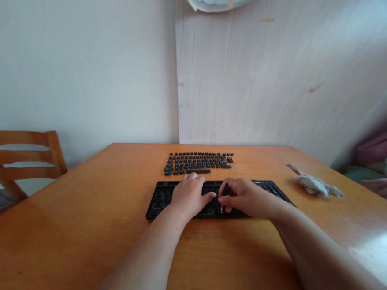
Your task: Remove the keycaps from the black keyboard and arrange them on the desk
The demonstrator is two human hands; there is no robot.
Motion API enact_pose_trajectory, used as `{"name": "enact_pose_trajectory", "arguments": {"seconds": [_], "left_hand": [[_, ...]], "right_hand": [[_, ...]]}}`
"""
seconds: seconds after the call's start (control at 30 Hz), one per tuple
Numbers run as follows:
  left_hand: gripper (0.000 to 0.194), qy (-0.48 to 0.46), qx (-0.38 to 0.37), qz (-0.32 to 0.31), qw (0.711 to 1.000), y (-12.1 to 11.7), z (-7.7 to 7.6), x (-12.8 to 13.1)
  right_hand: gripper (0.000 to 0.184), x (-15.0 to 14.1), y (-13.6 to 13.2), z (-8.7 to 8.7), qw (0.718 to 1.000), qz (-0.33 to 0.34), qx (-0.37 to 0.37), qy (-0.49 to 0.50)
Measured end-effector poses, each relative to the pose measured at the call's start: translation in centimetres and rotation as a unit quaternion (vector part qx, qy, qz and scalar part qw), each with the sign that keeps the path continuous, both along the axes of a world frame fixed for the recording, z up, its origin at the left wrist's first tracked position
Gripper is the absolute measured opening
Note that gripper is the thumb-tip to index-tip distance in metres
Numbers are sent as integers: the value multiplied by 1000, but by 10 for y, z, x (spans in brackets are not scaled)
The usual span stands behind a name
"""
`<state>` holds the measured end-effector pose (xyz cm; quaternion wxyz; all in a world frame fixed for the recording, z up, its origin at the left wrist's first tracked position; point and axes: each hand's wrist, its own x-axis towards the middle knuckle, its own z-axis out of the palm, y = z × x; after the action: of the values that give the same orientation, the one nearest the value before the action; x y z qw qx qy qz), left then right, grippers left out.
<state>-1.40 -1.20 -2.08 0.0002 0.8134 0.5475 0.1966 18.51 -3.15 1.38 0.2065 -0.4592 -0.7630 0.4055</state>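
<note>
A black keyboard (160, 200) lies across the table in front of me, with many of its keys off. Resting on its left-middle part is my left hand (188, 196), fingers spread toward the far edge and thumb stretched to the right. My right hand (240, 196) is closed in a pinch around a thin tool with a black grip (226, 189). The tool's small shiny tip points down at the keyboard's middle, close to my left thumb. Its exact kind I cannot make out. The right-hand end of the keyboard shows beyond my right wrist.
Behind the keyboard, loose black keycaps (197, 161) lie in rows, with a long space bar (198, 171) nearest. A crumpled grey cloth (314, 186) is on the right of the wooden table (95, 213). A wooden chair (25, 156) stands at the left; a wall rises behind.
</note>
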Motion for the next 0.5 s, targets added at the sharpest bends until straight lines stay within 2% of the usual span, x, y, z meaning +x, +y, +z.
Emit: {"name": "enact_pose_trajectory", "arguments": {"seconds": [0.17,0.37,0.5], "left_hand": [[44,0,-7,1,1000,-1,2,0],[45,5,-5,0,1000,-2,2,0],[42,-3,2,-6,1000,-1,1,0]], "right_hand": [[18,0,-2,3,1000,-7,0,-13],[23,15,6,8,994,-84,-13,68],[27,17,12,2,989,-92,-12,115]]}}
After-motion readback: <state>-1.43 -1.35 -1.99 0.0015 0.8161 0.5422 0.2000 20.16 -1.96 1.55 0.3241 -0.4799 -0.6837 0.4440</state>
